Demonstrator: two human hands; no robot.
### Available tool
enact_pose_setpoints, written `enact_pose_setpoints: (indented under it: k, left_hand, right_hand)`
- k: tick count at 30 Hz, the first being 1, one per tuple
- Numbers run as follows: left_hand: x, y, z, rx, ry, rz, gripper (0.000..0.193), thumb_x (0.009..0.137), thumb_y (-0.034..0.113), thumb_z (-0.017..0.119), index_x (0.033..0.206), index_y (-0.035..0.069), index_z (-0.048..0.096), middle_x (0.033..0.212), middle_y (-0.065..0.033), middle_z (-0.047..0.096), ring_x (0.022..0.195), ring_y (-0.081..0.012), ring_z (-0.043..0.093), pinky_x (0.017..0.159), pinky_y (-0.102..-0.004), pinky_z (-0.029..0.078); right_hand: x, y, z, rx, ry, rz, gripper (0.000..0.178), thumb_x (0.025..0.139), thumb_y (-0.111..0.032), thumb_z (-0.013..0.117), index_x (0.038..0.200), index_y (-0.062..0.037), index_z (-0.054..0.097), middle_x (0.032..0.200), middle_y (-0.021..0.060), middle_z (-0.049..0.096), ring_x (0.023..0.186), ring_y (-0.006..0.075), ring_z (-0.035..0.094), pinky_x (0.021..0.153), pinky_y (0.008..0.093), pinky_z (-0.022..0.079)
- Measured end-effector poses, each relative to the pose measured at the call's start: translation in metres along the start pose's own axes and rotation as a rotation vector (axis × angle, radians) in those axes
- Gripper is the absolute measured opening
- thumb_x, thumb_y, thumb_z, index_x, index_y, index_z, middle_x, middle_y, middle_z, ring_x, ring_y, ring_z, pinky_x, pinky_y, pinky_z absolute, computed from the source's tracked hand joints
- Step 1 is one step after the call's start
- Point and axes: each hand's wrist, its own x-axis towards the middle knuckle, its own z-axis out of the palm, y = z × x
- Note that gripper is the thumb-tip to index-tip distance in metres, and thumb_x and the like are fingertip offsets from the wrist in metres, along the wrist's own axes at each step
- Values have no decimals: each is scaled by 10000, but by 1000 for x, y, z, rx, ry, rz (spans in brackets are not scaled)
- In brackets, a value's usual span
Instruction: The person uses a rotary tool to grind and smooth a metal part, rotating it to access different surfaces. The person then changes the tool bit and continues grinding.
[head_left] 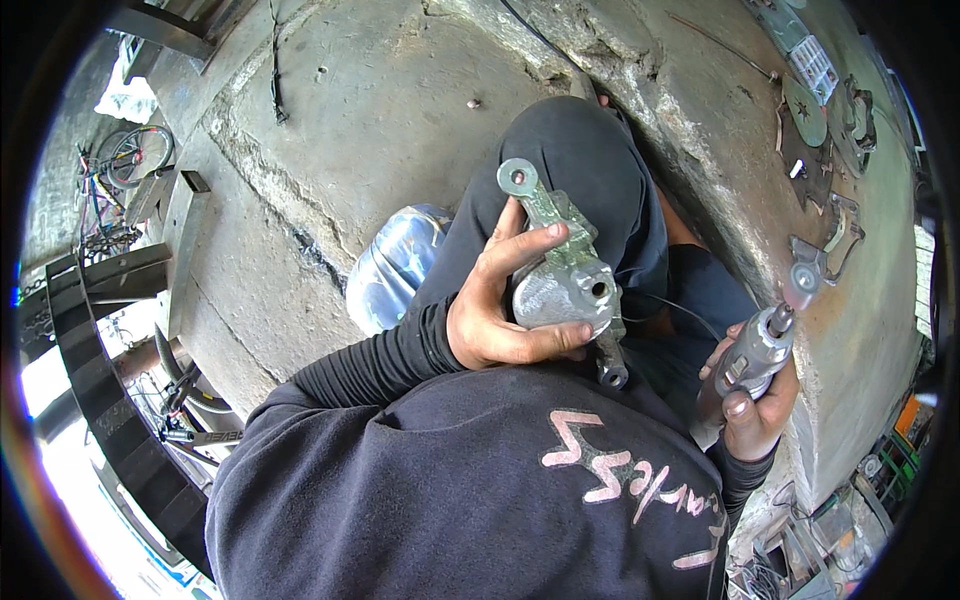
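My left hand point(510, 290) is closed round a metal brake caliper point(565, 297), held above my lap. The caliper's rounded body is bare and silvery, its upper side is greenish, and an eye with a hole sticks out at the top end. In my right hand point(755, 405) is a silver die grinder point(752, 360), gripped round its body at the right. A small round head point(803, 280) at the grinder's tip looks blurred and points away from me. The grinder and the caliper are apart.
Around me lies a cracked concrete floor point(370, 110) with a broken raised edge on the right. Metal brackets point(840, 240) lie at the far right. A black steel frame point(110, 380) and bicycles point(135, 160) stand at the left. A thin cable point(685, 305) runs near my legs.
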Motion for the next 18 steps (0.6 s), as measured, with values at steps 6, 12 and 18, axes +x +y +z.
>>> enact_pose_setpoints:
  k: [6, 12, 18]
  left_hand:
    - [3, 4, -4, 82, -26, 10, 454, 626, 229, 900, 1047, 218, 733, 1405, -228, 432, 1285, -573, 403, 1073, -708, 251]
    - [-2, 0, -18, 316, 28, 114, 581, 557, 414, 919, 1051, 185, 716, 1335, -194, 519, 1240, -542, 467, 987, -643, 375]
    - [-9, -12, -20, 203, 79, 101, 965, 535, 483, 939, 1286, 83, 485, 1356, -235, 517, 1172, -447, 525, 934, -577, 415]
  right_hand:
    - [-1, 3, 0, 20, -59, 68, 923, 657, -715, 788, 1124, 43, 544, 874, 44, 599, 785, 135, 573, 731, 276, 473]
    - [0, 5, 7, 30, -81, 47, 899, 667, -699, 791, 1123, 40, 557, 901, 58, 630, 813, 148, 600, 755, 291, 489]
    - [4, 7, 11, 6, -85, 25, 987, 651, -718, 790, 1175, 66, 497, 846, 97, 607, 720, 165, 605, 657, 286, 501]
